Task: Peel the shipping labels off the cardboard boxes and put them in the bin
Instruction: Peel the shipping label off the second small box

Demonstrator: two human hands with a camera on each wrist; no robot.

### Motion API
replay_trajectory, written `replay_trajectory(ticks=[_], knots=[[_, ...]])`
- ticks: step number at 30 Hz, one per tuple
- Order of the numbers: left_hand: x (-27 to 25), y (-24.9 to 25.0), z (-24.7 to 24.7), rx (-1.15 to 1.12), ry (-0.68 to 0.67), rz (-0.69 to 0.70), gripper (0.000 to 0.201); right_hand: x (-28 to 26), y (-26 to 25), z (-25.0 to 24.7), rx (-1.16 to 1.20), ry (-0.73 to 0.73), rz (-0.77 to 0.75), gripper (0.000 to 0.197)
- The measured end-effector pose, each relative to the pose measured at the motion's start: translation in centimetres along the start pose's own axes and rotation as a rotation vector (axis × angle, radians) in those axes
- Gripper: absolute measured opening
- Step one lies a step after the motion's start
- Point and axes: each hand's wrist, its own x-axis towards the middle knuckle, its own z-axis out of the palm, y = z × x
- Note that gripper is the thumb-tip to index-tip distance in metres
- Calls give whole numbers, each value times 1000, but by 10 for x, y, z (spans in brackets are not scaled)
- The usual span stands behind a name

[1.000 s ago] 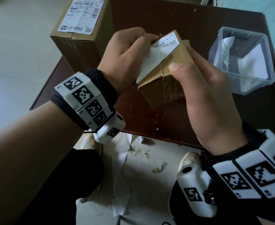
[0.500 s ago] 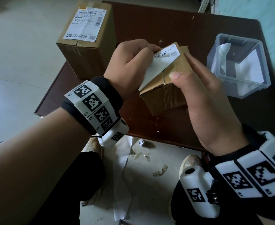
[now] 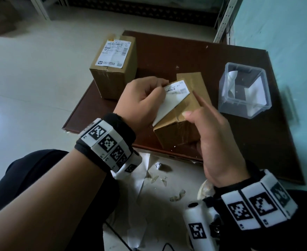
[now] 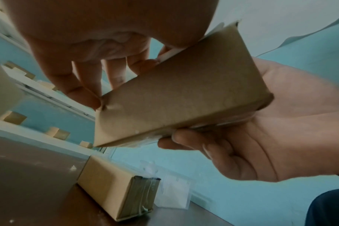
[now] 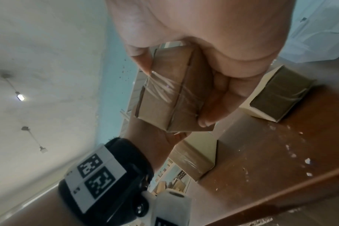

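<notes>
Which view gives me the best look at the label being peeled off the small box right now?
The head view: the shipping label shows its print and lifted white edge, pinched by the left hand while the right hand holds the small box. The left wrist view shows only a white sliver at the box's top edge; the right wrist view shows none of it.

1. The head camera looks steeply down from above the person's lap onto the brown table (image 3: 239, 124), wide enough to take in both wrists, the floor and some shelving behind.
2. The left wrist camera sits very close beneath the left hand (image 4: 99, 38), facing up and forward past the held box (image 4: 180, 94) toward the blue wall.
3. The right wrist camera looks up along the right hand (image 5: 213, 45), catching the ceiling; its tilt is hard to judge.
4. All three share the held box; each also shows the table.
</notes>
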Motion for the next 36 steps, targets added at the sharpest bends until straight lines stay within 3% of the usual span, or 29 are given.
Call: replay_trajectory(ticks=[6,9,15,22,24,29,36], knots=[[-44,-2,-2,29,-116,-17,26,-37,14,2,34,34,44,54],[-35,-7,0,10,-156,22,32,-33,19,1,3,110,35,57],[-4,-16,0,31,-209,58,35,-9,16,-1,-102,108,31,50],[-3,-25,4,4,-258,44,25,-4,20,-6,-113,123,122,76],[-5,-23,5,-13,-277,43,24,-4,16,-9,-79,128,158,72],[-7,-16,7,-175,-326,-9,25,-6,7,-15,-74,154,167,41],[-3,-13,7,-230,-371,-100,20,-9,1,-13,-144,236,133,60]])
